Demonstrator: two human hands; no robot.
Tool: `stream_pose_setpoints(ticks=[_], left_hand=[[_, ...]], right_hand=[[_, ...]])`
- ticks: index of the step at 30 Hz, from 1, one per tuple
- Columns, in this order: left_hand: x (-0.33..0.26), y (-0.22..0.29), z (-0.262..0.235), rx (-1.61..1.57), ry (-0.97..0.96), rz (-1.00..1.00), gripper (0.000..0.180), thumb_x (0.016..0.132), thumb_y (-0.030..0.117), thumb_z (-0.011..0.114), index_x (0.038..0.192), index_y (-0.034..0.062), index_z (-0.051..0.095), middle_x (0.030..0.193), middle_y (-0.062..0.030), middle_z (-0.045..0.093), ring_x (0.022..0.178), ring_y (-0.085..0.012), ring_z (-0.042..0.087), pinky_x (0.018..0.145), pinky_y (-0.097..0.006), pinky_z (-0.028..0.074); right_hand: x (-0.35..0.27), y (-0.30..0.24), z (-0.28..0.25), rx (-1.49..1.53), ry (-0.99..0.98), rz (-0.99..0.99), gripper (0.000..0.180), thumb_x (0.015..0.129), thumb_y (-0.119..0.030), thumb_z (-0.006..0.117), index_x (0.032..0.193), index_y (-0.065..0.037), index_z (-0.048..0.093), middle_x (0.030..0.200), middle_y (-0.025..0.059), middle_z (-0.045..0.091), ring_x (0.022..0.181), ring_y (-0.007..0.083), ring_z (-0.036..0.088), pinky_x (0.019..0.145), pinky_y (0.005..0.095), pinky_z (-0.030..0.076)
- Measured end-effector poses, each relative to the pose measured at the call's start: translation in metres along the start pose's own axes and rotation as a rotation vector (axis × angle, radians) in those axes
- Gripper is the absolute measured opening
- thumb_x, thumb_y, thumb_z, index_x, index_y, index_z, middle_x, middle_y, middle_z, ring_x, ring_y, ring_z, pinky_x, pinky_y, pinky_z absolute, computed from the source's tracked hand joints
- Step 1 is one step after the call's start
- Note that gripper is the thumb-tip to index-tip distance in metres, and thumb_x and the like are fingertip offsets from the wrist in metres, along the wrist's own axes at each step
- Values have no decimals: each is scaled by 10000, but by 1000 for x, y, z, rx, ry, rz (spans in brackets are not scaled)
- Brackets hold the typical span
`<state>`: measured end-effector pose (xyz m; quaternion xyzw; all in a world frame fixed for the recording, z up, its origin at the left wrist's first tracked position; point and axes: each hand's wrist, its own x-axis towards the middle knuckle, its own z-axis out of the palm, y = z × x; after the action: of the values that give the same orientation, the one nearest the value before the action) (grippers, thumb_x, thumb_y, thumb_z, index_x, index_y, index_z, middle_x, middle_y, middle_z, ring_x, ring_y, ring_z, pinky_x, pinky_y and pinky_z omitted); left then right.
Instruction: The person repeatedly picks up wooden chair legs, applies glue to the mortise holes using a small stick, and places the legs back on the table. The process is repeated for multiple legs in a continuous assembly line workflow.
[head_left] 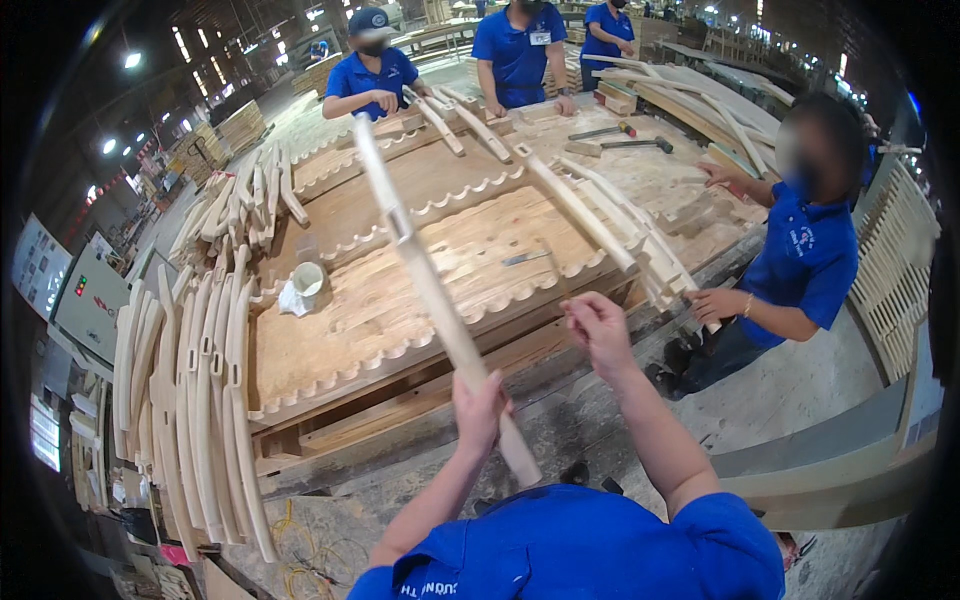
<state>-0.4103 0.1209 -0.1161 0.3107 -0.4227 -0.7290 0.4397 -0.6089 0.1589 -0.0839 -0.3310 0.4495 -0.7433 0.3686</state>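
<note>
My left hand (480,412) is wrapped round the lower part of a long, pale wooden chair leg (440,300). The leg slants up and away over the workbench, with a slot cut near its middle and its far end blurred. To the right of it, my right hand (600,335) is raised with thumb and fingers pinched together. A thin tan sliver (553,265) shows just beyond those fingertips; whether they hold it I cannot make out. Below the hand's far side is the bench (450,250) with scalloped wooden rails, where a small flat-bladed tool (527,257) lies.
A white cup (308,280) with a crumpled cloth stands on the bench. Slotted wooden legs (205,390) lean in a stack at the left. More lie at the right, near a co-worker (810,240). Two hammers (625,140) rest farther back. Other co-workers stand across the bench.
</note>
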Motion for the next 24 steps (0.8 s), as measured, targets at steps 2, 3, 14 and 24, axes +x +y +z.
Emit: stream_pose_setpoints(ticks=[2, 3, 14, 24], left_hand=[[22, -9, 52, -48, -52, -44, 303, 856, 169, 608, 975, 73, 346, 697, -57, 463, 449, -139, 495, 384, -267, 427], [34, -17, 72, -55, -57, -44, 301, 856, 176, 607, 965, 78, 343, 683, -54, 457, 439, -138, 490, 375, -269, 422], [102, -86, 232, -16, -110, -147, 277, 824, 165, 590, 944, 68, 360, 727, -61, 467, 483, -140, 502, 401, -285, 451], [132, -138, 311, -4, -22, -158, 292, 810, 206, 587, 945, 19, 407, 678, -72, 470, 449, -177, 517, 386, -344, 469]], right_hand=[[-7, -22, -45, 7, 94, -24, 133, 912, -134, 561, 887, -16, 616, 639, -21, 511, 502, 18, 393, 431, 161, 290], [-12, -32, -64, 4, 124, -31, 128, 911, -128, 559, 893, -14, 612, 638, -18, 507, 500, 21, 390, 433, 161, 290], [-62, -83, -231, 53, 438, -119, 165, 948, -169, 508, 894, -23, 562, 650, -6, 505, 461, 35, 383, 401, 176, 283], [-82, -92, -284, 83, 568, -152, 161, 956, -195, 496, 915, -43, 528, 620, -4, 459, 442, 41, 369, 378, 183, 247]])
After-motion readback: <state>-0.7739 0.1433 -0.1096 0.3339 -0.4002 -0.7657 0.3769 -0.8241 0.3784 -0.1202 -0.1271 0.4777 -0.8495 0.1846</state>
